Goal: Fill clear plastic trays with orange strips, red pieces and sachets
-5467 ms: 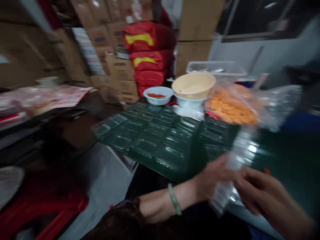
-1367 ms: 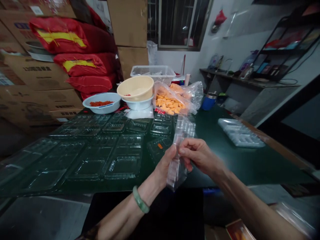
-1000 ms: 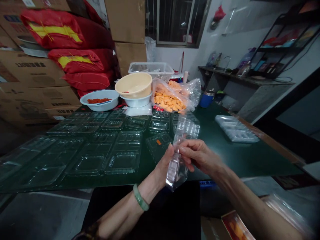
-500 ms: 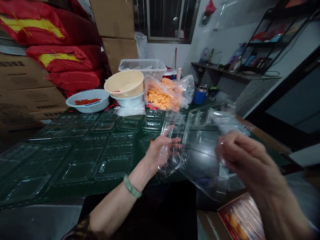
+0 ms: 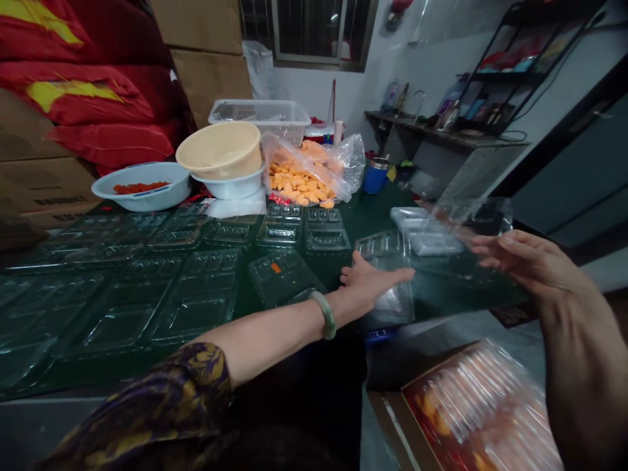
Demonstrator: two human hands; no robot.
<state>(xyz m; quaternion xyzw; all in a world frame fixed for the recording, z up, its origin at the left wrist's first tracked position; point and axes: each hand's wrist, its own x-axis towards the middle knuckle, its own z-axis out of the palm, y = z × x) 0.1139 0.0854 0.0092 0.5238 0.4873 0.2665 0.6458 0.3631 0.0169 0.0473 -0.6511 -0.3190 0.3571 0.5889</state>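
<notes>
Right hand (image 5: 530, 258) is pinching a clear tray (image 5: 483, 216) at three o'clock; left hand (image 5: 367, 281) is hanging spread over a second tray (image 5: 395, 309) at four. Tray placing is apparently proceeding, likely calling next for level lowering.

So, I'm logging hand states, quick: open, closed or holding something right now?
Left hand: open, over the lower clear tray; contact unclear.
Right hand: holding the upper clear tray by its edge.

Clear compartmented tray (image 5: 392, 306), flat on worktop (image 5: 356, 212), right of centre by near edge, partly covered. Second clear tray (image 5: 490, 212) held up farther right, blurred.
</notes>
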